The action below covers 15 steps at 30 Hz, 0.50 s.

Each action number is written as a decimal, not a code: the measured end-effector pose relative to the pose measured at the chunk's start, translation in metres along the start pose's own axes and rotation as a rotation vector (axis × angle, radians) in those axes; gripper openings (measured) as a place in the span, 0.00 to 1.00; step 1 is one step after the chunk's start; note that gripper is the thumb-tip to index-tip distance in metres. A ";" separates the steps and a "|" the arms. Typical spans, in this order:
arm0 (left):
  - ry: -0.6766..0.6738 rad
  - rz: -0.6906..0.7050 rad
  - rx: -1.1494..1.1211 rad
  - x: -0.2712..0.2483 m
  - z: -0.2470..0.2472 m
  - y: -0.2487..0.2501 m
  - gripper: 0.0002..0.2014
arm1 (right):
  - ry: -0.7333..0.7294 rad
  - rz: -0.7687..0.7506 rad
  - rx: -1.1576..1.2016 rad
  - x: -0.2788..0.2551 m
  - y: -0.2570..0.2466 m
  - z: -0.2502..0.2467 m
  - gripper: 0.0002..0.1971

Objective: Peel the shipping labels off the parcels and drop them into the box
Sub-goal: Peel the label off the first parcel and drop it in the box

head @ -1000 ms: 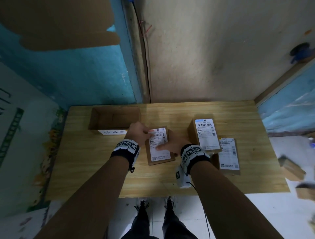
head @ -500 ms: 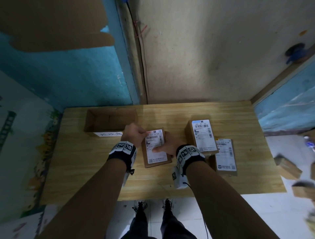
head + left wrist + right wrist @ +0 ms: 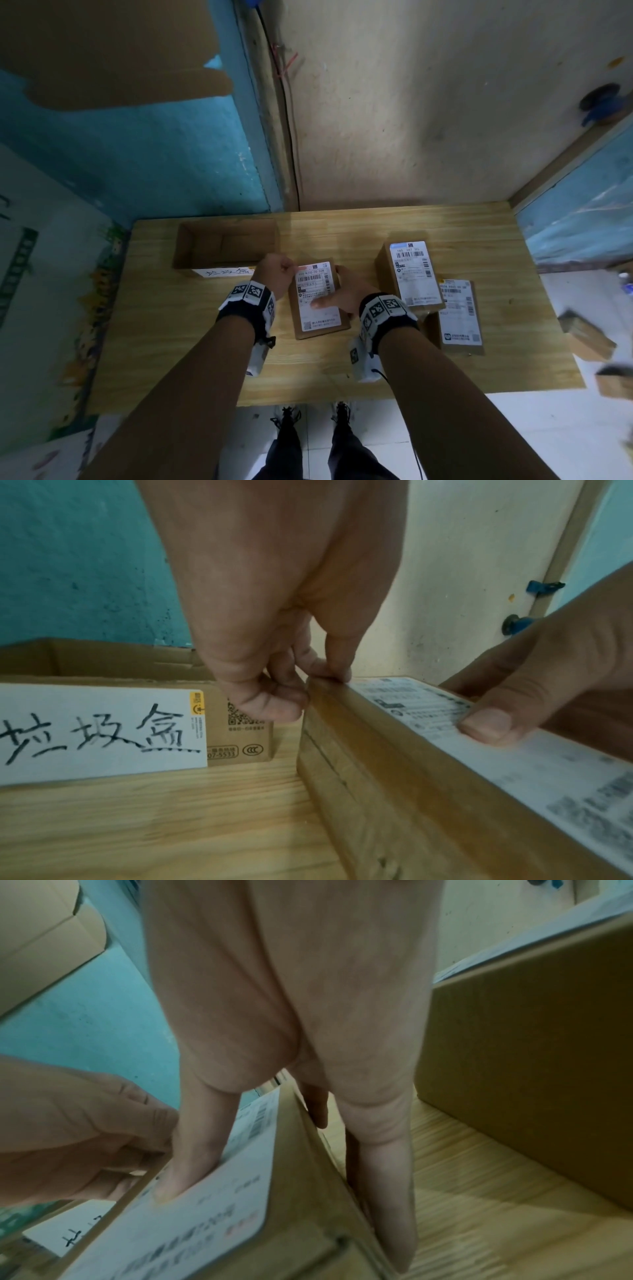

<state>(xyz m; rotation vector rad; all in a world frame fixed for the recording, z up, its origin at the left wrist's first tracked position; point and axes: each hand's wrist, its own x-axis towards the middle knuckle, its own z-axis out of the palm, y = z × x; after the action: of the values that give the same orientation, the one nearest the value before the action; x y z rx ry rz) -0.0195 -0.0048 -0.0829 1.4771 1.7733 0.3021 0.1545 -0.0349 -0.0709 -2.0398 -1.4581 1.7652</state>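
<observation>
The wooden surface [image 3: 171, 342] fills the corner between a blue wall and a pale one, and everything for the job sits on it. At its far left stands the open box [image 3: 226, 245], top gaping and a white sheet with handwriting on its near wall; it sits just beyond the working spot, presumably so a peeled label has only a short way to travel. To the right are two more parcels, a taller parcel [image 3: 411, 274] and a flat parcel [image 3: 460, 317] just beside it, both with their white labels on top and unpeeled. A few cardboard pieces lie off the surface at the far right, blurred.

The centre parcel [image 3: 318, 301] lies flat between the hands, its shipping label [image 3: 317, 294] face up and, as far as can be seen, stuck down all over. The right hand [image 3: 346, 294] wraps the parcel's right side, fingers down its far wall and thumb [image 3: 486, 723] pressed flat on the label; that grip looks meant to pin the parcel so it does not slide. The left hand [image 3: 275, 275] is at the label's far-left corner, its fingertips [image 3: 337, 670] bunched narrowly and pinching at the parcel's top edge, likely to lift a corner. Whether any paper has come free under them cannot be told.

Little stands in the way: the box wall is close behind the left knuckles, and the right thumb sits on paper that must lift later.
</observation>
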 end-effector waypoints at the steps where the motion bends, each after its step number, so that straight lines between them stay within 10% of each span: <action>1: -0.008 0.018 0.030 -0.001 0.002 0.000 0.10 | 0.003 -0.011 0.001 0.000 0.000 0.000 0.42; 15: -0.075 0.171 0.252 -0.011 0.006 0.015 0.09 | 0.008 0.004 -0.012 0.016 0.007 0.011 0.34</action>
<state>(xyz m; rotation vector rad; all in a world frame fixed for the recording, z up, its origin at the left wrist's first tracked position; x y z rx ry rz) -0.0051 -0.0117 -0.0730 1.7996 1.6746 0.1098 0.1482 -0.0331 -0.0900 -2.0539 -1.4672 1.7522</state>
